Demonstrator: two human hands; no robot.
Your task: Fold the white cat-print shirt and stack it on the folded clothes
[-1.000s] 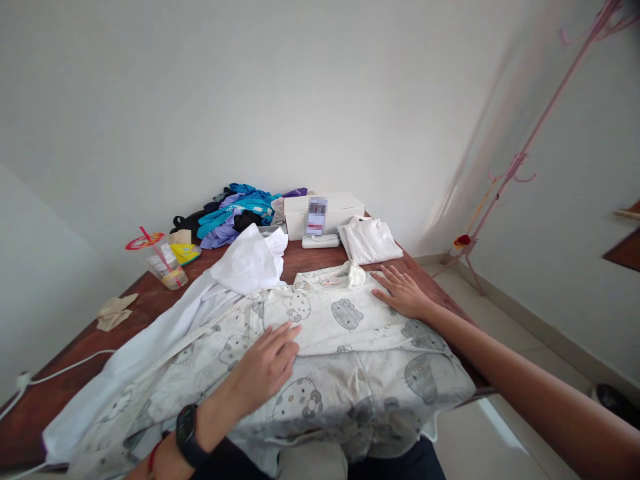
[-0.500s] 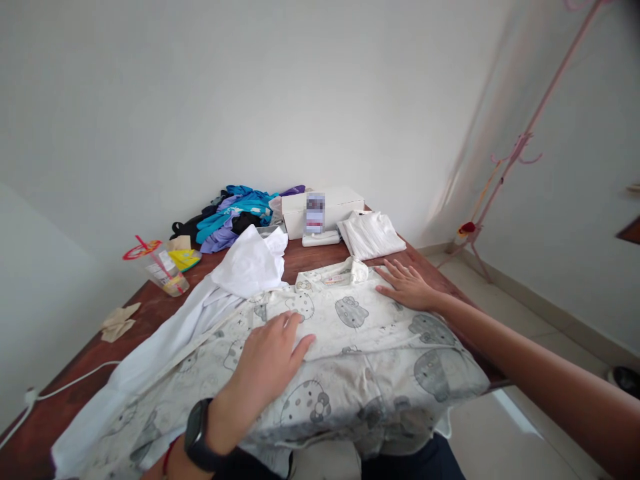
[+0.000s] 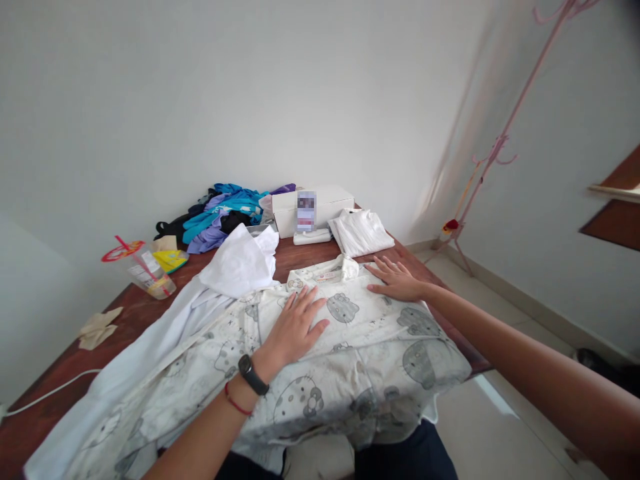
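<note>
A cream garment with grey cat prints lies spread over the wooden table in front of me, its collar at the far side. My left hand rests flat on it near the middle, fingers stretched out, a black watch and a red string on the wrist. My right hand lies flat on the garment's upper right part near the collar, fingers spread. Neither hand holds anything.
A white garment lies partly under the printed one at the left. At the back are a pile of blue, purple and black clothes, a white box, a folded white cloth. A plastic cup with straw stands at left. A pink rack stands at the right.
My left hand has slid forward over the garment toward the collar. My right hand has stayed near the collar. The camera view has shifted a little.
</note>
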